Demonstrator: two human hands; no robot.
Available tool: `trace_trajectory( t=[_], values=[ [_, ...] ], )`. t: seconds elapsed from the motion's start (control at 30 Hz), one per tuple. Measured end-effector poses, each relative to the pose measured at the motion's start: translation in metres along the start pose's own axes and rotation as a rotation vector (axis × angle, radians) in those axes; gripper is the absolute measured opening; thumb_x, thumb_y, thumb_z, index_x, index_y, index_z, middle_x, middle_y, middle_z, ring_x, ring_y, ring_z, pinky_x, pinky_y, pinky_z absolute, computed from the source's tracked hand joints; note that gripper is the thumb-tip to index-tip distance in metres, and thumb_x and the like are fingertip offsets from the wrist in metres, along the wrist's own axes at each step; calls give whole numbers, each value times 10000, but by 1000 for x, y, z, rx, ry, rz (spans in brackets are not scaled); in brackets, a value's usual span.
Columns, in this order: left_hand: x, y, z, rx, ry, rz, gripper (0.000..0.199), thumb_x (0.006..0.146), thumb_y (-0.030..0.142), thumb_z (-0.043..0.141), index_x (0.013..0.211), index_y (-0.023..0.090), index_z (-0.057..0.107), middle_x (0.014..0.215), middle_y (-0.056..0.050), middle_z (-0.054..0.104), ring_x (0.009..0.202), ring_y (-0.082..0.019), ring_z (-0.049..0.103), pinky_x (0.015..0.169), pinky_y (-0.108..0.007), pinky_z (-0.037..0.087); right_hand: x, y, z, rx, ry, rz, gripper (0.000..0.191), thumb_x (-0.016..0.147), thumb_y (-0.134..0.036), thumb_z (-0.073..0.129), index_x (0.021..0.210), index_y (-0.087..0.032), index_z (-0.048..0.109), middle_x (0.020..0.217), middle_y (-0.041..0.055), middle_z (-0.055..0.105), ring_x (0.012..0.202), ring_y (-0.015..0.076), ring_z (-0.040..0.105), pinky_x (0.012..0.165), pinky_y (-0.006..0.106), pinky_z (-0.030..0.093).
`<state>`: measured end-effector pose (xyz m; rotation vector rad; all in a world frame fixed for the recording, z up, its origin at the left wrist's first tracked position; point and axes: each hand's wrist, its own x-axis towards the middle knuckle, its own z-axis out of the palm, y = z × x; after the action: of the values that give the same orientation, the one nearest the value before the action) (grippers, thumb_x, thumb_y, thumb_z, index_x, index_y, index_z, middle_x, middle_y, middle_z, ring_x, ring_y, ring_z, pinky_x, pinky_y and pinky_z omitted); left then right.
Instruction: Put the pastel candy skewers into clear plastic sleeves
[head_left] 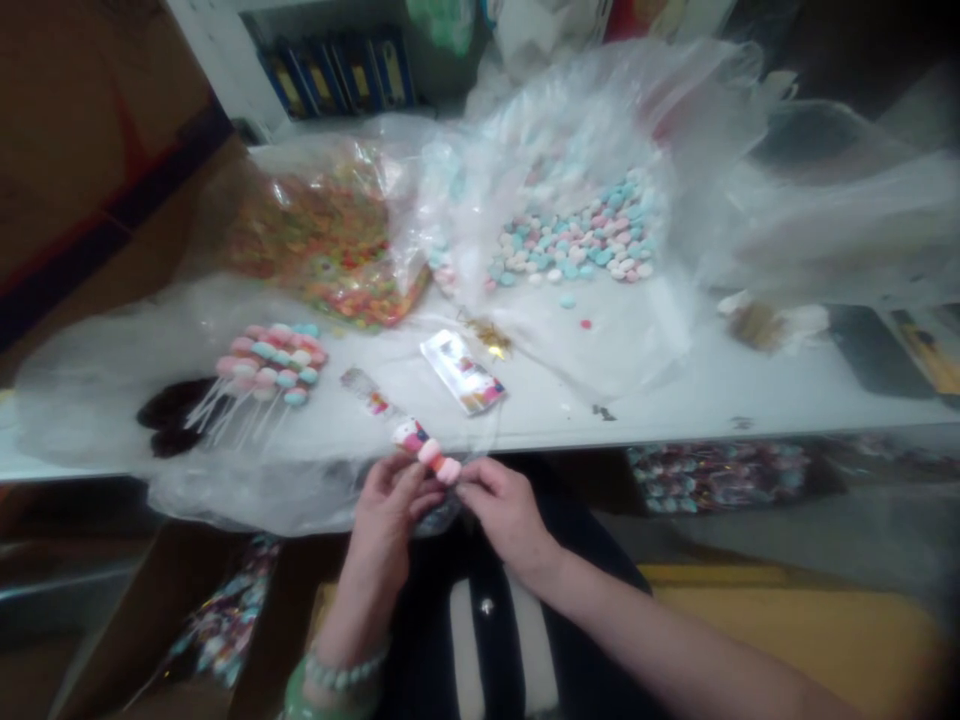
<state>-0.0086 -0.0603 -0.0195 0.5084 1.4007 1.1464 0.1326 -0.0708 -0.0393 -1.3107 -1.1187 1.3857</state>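
Note:
In front of me, at the table's edge, a skewer of pink and orange marshmallow candy (440, 464) lies partly in a printed clear wrapper (409, 434). My left hand (391, 505) has its fingers closed around the wrapper's near end, beside the candy. My right hand (501, 505) pinches at the lower end of the skewer; the stick itself is mostly hidden by the fingers. Just beyond lies a silvery stack of printed wrappers (463, 372). Gold twist ties (491, 335) sit in a small pile behind it. To the left rests a bunch of marshmallow skewers (270, 362) with white sticks.
A clear bag of orange and green candies (322, 240) and a large bag of pastel candies (585, 240) cover the back of the white table (555, 405). Dark hair ties or similar (172, 415) lie left. Below stand boxes of wrapped skewers (229, 615), (720, 478).

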Motion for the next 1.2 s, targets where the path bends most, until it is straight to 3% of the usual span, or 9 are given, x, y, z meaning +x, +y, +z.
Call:
trace_trajectory(
  t=[0.13,0.2,0.27,0.43,0.6,0.77,1.03,1.2],
  values=[
    [-9,0,2,291,326,468,428,606,275,895,885,194,582,743,35,587,609,-137,560,574,-252,450,-3,0,-2,-115,8,-117,127,834,-206,569,770,-210,679,782,-3,679,727,154,603,723,265,461],
    [-12,2,2,471,390,622,367,613,259,891,845,198,613,711,41,566,605,-132,512,591,-253,406,-6,-1,-2,-141,-3,-159,139,849,-201,564,806,-213,695,814,6,699,750,159,626,742,268,471],
    [-12,3,1,619,366,708,287,658,262,866,843,211,652,717,30,576,631,-147,504,629,-263,389,-7,-2,-2,-150,-11,-184,147,856,-199,560,835,-214,705,844,15,713,781,165,643,762,272,477],
    [-8,6,-8,624,244,747,242,686,262,843,907,251,744,841,-31,668,756,-208,547,738,-276,401,-8,-6,-2,-72,-44,-134,136,844,-207,569,815,-214,702,828,12,708,786,167,640,769,275,482],
    [-4,6,-14,713,272,742,237,715,249,819,948,264,774,878,-69,705,836,-243,593,796,-284,413,-6,-9,-3,56,-57,9,96,781,-220,593,708,-200,653,656,-21,595,645,142,546,647,255,443],
    [-1,5,-18,753,262,766,320,697,217,837,1008,271,780,998,-89,728,937,-259,614,859,-287,402,-5,-8,-3,128,-78,60,89,761,-235,594,705,-198,651,631,-28,560,627,137,515,629,254,432],
    [10,7,-12,565,266,781,297,655,106,839,915,237,783,881,-72,714,842,-237,611,792,-271,413,2,-6,-3,81,-72,-15,110,776,-233,592,737,-201,690,763,0,675,755,170,607,745,279,469],
    [18,2,-14,729,311,824,216,711,176,806,915,244,783,852,-68,709,798,-229,599,814,-286,402,4,-5,-3,57,-58,-22,111,784,-223,594,739,-202,692,747,-3,681,722,161,611,718,265,464]
  ],
)
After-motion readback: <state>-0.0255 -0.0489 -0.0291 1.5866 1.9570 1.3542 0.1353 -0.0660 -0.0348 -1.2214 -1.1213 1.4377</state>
